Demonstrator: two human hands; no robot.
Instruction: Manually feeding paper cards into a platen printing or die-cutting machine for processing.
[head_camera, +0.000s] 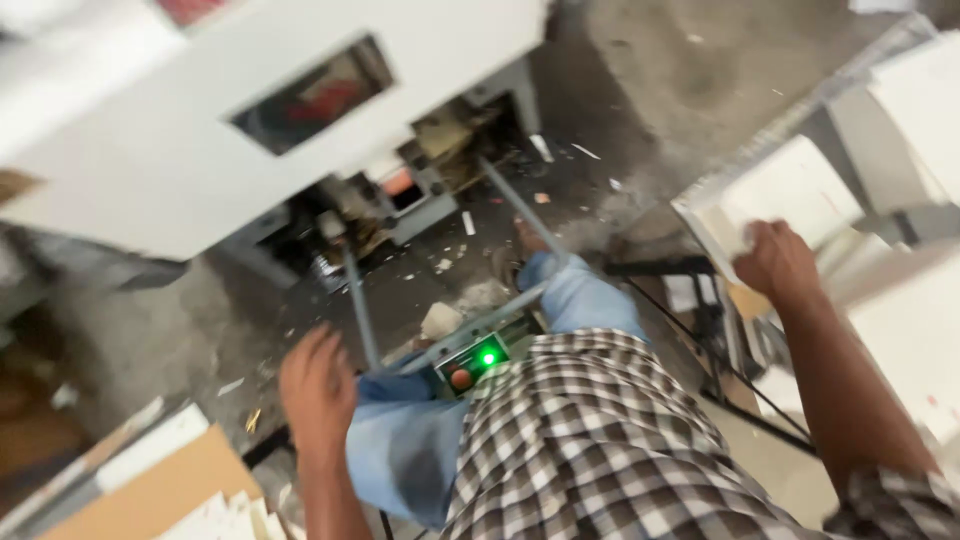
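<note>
Right hand is gripping the white paper stack at its near edge, fingers curled shut on it, stack lying on the side desk. Left hand is hanging empty over the knee, fingers loosely together. Advice: pinch the whole bundle squarely so sheets aren't fanning; frame is blurred.

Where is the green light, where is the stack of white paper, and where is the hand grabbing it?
Green light (489, 356): head view, on the glowing lamp of the small control box.
Stack of white paper (790, 190): head view, on its bare top sheet.
Right hand (777, 262): head view, on the back of the hand at the stack's edge.
</note>
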